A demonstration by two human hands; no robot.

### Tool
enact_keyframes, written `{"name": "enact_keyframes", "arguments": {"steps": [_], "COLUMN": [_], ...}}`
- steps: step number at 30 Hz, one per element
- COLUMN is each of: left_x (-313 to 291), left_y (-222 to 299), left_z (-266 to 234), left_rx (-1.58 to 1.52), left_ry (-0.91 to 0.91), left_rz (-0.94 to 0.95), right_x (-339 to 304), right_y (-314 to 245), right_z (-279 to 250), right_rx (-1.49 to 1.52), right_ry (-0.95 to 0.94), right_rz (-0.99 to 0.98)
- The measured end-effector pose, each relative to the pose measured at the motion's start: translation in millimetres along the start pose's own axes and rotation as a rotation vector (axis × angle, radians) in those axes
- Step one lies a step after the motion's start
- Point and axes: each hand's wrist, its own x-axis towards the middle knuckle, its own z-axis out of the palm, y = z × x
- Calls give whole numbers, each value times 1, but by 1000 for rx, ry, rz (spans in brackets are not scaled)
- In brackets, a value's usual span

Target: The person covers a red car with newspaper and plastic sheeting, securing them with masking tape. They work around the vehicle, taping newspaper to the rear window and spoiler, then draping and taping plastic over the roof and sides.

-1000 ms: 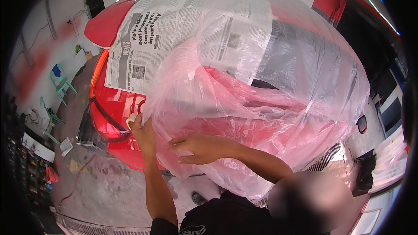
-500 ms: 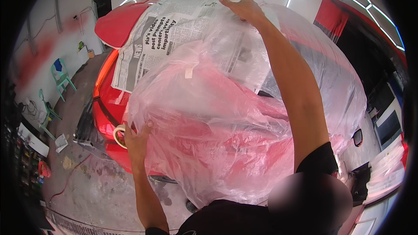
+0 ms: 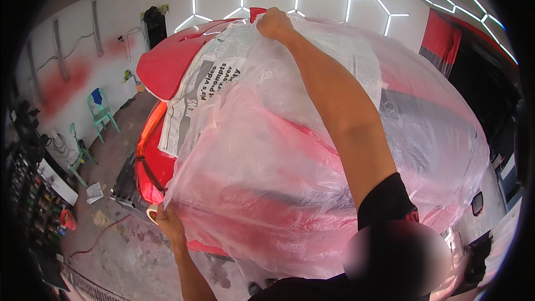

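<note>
Left grip clasps tape, right grip clenches plastic.

head view | left fisheye of worn pair | faces down and forward | close over plastic sheet | upright

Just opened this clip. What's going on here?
A person is handling a thin, clear plastic sheet spread over a red car. The right hand is stretched out, closed at the sheet's far edge. The left hand is low by the lit tail light, with a roll of tape at its fingers and the sheet's edge beside it. Newspaper lies on the car, partly under the wrinkled plastic.
</note>
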Motion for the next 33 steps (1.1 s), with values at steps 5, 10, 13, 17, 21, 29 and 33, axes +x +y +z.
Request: {"name": "enact_keyframes", "arguments": {"steps": [5,10,13,17,21,29,33], "left_x": [10,-33,-69,-85,-77,-30,-13], "left_y": [-9,0,3,-56,-79,-101,-116], "left_z": [-8,-24,-16,-4,-12,-54,-72], "left_rx": [-73,-58,-203,-169,-360,-684,-771], "left_ry": [-4,-68,-168,-194,45,92,-57], "left_rz": [-123,-170,-315,-408,-468,-505,-535], "right_x": [27,11,-87,-155,-146,-198,-282], "right_y": [-2,-5,-37,-19,-8,-39,-85], "right_z": [30,25,-27,-41,-12,7,32], "right_rx": [61,1,6,-105,-98,-232,-270], "right_ry": [-25,-372,-500,-566,-520,-179,-297], "right_rz": [-248,-453,-406,-785,-943,-1068,-1199]}}
